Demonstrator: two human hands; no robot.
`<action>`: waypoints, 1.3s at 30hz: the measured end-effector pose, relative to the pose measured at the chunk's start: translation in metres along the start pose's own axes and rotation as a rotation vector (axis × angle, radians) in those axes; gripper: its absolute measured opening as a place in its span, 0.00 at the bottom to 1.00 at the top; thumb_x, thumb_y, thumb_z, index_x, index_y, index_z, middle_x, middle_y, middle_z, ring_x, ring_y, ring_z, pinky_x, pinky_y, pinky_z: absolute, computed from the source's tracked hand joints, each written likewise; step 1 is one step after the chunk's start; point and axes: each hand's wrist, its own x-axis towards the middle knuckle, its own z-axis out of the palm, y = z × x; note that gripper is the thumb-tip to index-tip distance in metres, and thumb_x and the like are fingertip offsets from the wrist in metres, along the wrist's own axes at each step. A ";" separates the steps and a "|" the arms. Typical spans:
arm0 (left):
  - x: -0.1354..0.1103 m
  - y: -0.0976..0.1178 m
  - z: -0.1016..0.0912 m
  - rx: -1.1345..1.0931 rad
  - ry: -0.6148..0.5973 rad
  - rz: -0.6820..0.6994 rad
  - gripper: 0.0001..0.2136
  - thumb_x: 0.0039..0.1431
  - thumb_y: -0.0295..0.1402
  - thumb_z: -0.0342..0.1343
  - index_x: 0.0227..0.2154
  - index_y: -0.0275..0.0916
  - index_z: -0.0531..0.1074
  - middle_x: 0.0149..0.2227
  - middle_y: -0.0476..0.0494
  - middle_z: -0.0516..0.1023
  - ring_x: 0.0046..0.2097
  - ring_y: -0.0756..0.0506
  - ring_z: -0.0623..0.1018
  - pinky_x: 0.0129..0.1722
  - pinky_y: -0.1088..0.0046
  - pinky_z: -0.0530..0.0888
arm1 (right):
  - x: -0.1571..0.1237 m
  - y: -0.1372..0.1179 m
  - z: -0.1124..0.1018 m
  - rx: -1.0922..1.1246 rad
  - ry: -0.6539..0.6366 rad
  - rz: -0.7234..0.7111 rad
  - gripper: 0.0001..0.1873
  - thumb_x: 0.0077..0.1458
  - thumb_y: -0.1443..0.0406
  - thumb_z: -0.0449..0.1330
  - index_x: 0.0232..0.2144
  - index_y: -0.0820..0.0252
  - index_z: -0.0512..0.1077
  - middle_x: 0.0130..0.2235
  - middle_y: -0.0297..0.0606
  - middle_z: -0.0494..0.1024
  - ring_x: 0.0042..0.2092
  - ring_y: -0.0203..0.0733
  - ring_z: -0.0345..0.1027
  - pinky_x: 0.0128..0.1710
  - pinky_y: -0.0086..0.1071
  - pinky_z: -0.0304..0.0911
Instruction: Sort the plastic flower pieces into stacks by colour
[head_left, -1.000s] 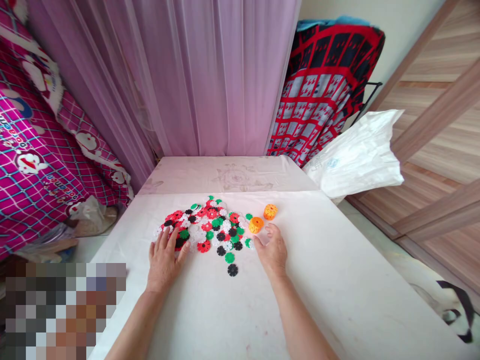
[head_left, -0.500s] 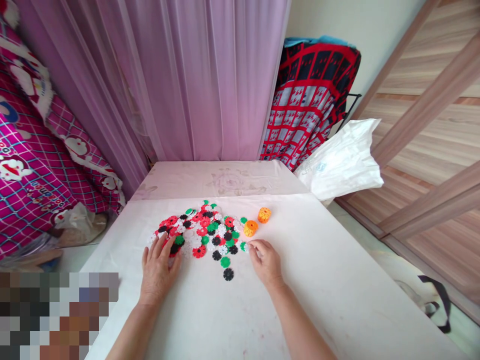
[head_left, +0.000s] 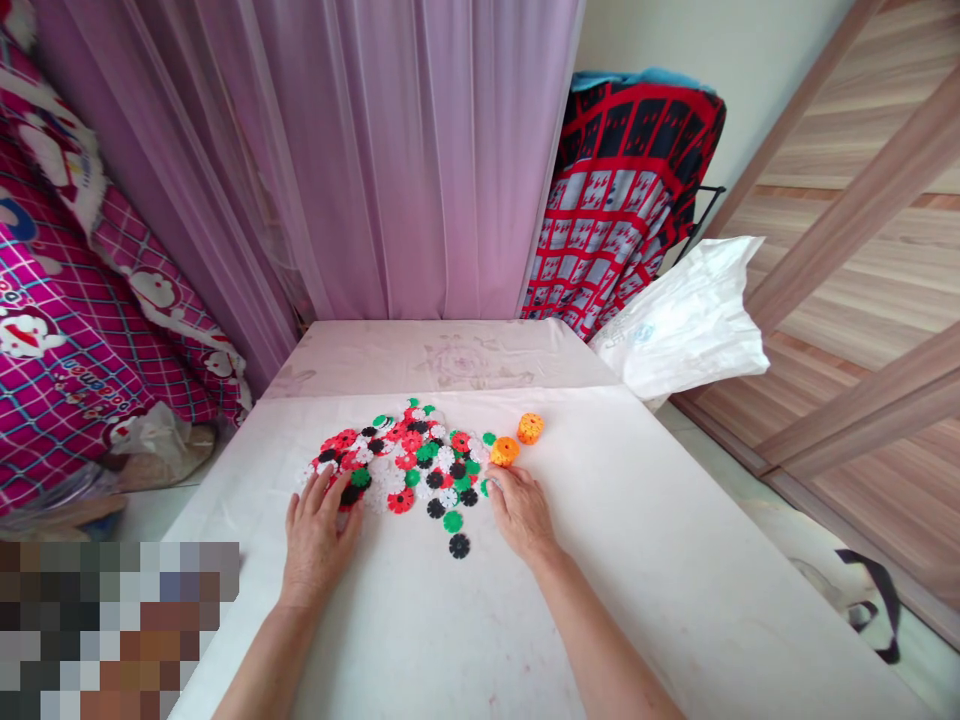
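Note:
A loose pile of notched plastic discs [head_left: 409, 458] in red, white, black and green lies spread over the table. My left hand [head_left: 319, 520] rests at the pile's left front edge, fingers spread, touching the discs beside a black disc [head_left: 351, 494]. My right hand [head_left: 523, 508] is at the pile's right edge, fingers bent over a green disc [head_left: 485, 488]; the fingertips are partly hidden, and whether they grip anything does not show. Just beyond that hand stands a stack of orange discs [head_left: 505, 451], with another orange stack [head_left: 530, 428] behind it.
The discs lie on a table with a pale cloth [head_left: 420, 640]. A green disc [head_left: 452, 522] and a black disc [head_left: 459, 546] lie in front of the pile. At the right back edge is a white plastic bag [head_left: 675, 330]. A purple curtain [head_left: 420, 160] hangs behind.
My right hand has shifted a little left and away from me, closer to the pile and the nearer orange stack. My left hand stays in place.

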 end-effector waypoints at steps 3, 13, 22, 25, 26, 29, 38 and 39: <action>0.000 -0.001 0.001 -0.001 -0.002 -0.004 0.21 0.65 0.42 0.45 0.56 0.44 0.70 0.63 0.37 0.68 0.65 0.37 0.65 0.64 0.49 0.58 | 0.005 0.008 -0.001 -0.007 -0.013 0.005 0.16 0.65 0.64 0.49 0.48 0.54 0.74 0.51 0.38 0.79 0.53 0.45 0.67 0.50 0.37 0.58; -0.001 -0.002 0.001 -0.020 0.024 -0.001 0.22 0.65 0.44 0.44 0.57 0.42 0.70 0.63 0.34 0.67 0.65 0.35 0.64 0.63 0.48 0.59 | 0.023 0.031 0.000 -0.019 -0.017 -0.001 0.15 0.65 0.64 0.49 0.47 0.55 0.74 0.49 0.39 0.80 0.53 0.45 0.68 0.51 0.36 0.57; -0.002 -0.003 0.001 -0.018 0.013 0.000 0.22 0.66 0.45 0.43 0.57 0.43 0.69 0.64 0.35 0.67 0.66 0.36 0.64 0.63 0.48 0.60 | 0.038 0.038 0.006 -0.048 0.061 0.008 0.15 0.65 0.64 0.49 0.46 0.55 0.74 0.49 0.40 0.80 0.53 0.45 0.68 0.50 0.35 0.58; -0.001 -0.003 0.001 -0.013 0.018 -0.003 0.22 0.65 0.45 0.43 0.57 0.43 0.69 0.64 0.35 0.67 0.65 0.36 0.65 0.63 0.48 0.61 | 0.039 0.039 0.007 -0.059 0.072 0.004 0.15 0.65 0.63 0.50 0.46 0.55 0.74 0.49 0.40 0.80 0.52 0.45 0.68 0.50 0.35 0.58; -0.001 -0.003 0.001 -0.011 0.018 -0.005 0.22 0.65 0.45 0.43 0.57 0.43 0.69 0.63 0.35 0.67 0.65 0.36 0.65 0.63 0.48 0.61 | 0.039 0.039 0.007 -0.058 0.072 -0.003 0.15 0.65 0.63 0.50 0.46 0.55 0.74 0.49 0.40 0.80 0.52 0.46 0.68 0.50 0.35 0.58; -0.001 -0.002 0.001 -0.010 0.010 -0.005 0.22 0.65 0.45 0.43 0.56 0.42 0.69 0.63 0.35 0.68 0.65 0.36 0.65 0.63 0.48 0.61 | 0.036 0.040 0.009 -0.036 0.091 -0.037 0.15 0.64 0.64 0.49 0.46 0.56 0.74 0.49 0.40 0.80 0.52 0.46 0.68 0.49 0.36 0.59; -0.001 -0.004 0.002 -0.040 0.025 0.018 0.23 0.65 0.45 0.43 0.56 0.42 0.70 0.62 0.33 0.68 0.65 0.35 0.66 0.62 0.48 0.62 | 0.031 0.041 0.010 0.144 0.215 -0.059 0.14 0.61 0.64 0.50 0.39 0.56 0.76 0.40 0.40 0.81 0.41 0.42 0.72 0.44 0.33 0.64; 0.000 -0.005 0.002 -0.049 0.028 0.019 0.22 0.64 0.45 0.44 0.56 0.42 0.70 0.62 0.34 0.68 0.65 0.35 0.65 0.62 0.48 0.62 | 0.032 0.041 0.010 0.167 0.228 -0.021 0.14 0.61 0.63 0.50 0.40 0.56 0.76 0.40 0.40 0.81 0.39 0.41 0.72 0.42 0.32 0.65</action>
